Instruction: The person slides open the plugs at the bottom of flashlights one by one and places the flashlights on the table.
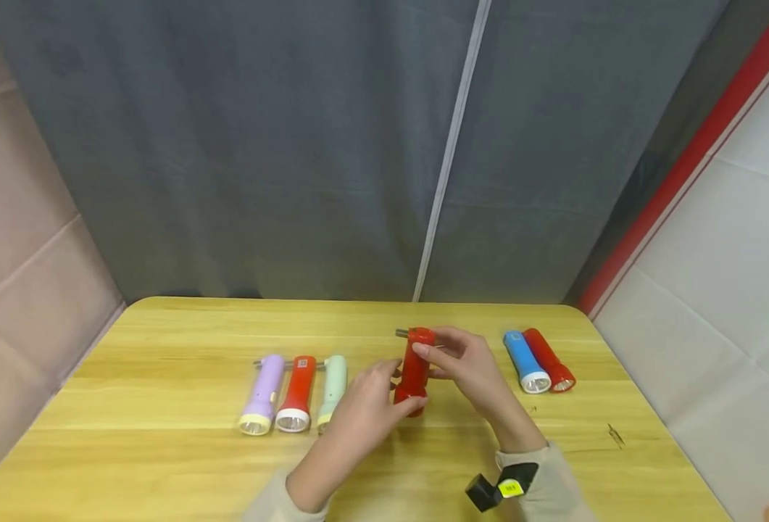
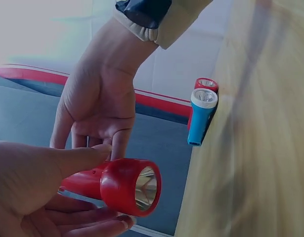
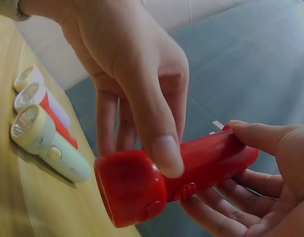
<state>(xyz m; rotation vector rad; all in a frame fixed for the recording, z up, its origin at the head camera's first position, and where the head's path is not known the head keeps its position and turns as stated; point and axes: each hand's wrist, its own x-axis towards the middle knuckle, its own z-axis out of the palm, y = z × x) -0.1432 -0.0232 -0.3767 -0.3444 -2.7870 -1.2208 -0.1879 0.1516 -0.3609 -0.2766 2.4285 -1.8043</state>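
Above the middle of the table, both hands hold a red flashlight (image 1: 414, 371) with its lamp end toward the person. My left hand (image 1: 372, 399) grips it by the lamp head; in the left wrist view the thumb lies on top and the fingers (image 2: 92, 226) underneath. The tail end is pinched by my right hand (image 1: 465, 362), thumb on one side and fingers on the other. Metal plug prongs (image 1: 401, 333) stick out near that end. In the right wrist view a ridged switch (image 3: 186, 191) shows on the red body.
On the left lie a purple flashlight (image 1: 264, 391), a red one with white rim (image 1: 299, 388) and a mint green one (image 1: 335, 380), side by side. A blue flashlight (image 1: 522, 355) and another red flashlight (image 1: 547, 357) lie together on the right. A grey curtain (image 1: 280, 159) hangs behind the wooden table (image 1: 162, 464).
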